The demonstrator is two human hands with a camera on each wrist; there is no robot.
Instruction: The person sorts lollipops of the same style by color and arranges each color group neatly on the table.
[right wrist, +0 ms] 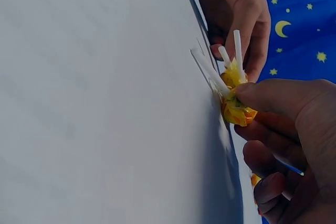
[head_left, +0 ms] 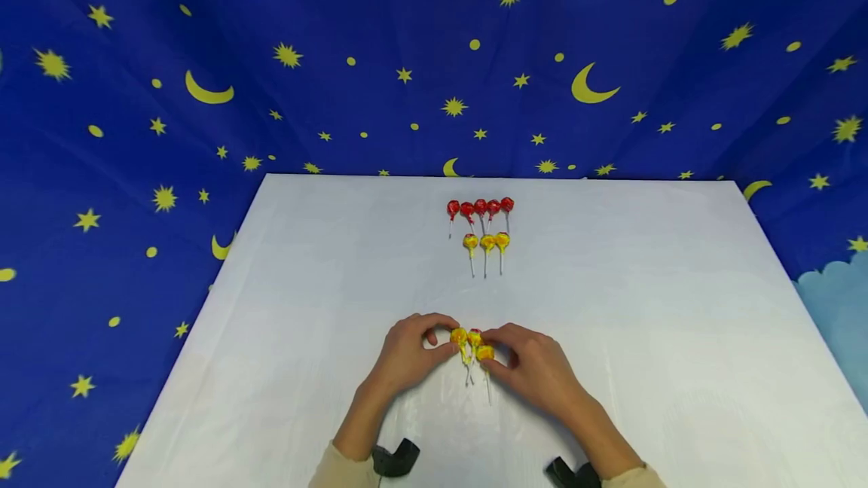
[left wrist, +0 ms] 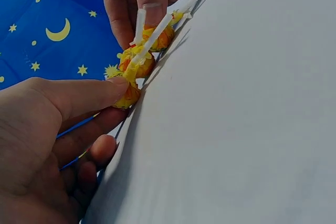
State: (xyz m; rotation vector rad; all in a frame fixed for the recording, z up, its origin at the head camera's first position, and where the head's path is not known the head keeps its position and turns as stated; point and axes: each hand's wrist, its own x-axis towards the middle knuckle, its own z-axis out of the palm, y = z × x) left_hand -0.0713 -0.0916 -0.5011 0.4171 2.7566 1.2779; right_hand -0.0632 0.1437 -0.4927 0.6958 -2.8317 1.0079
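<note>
Near the front middle of the table, three lollipops in yellow wrappers lie close together, sticks toward me. My left hand [head_left: 407, 352] pinches the head of the leftmost lollipop [head_left: 459, 337] between thumb and index finger, as the left wrist view also shows. From the other side, my right hand [head_left: 539, 367] pinches the rightmost lollipop [right wrist: 239, 115] by its head. Between the two sits the middle lollipop [head_left: 474, 338], partly hidden by its neighbours in both wrist views. Farther back, a row of three yellow lollipops [head_left: 487, 242] lies below a row of several red lollipops [head_left: 481, 207].
A white cover spreads over the table [head_left: 305, 262]. Behind its far edge hangs a dark blue cloth [head_left: 353, 13] printed with yellow moons and stars. Black wrist mounts [head_left: 396, 459] show beside both sleeves at the bottom of the head view.
</note>
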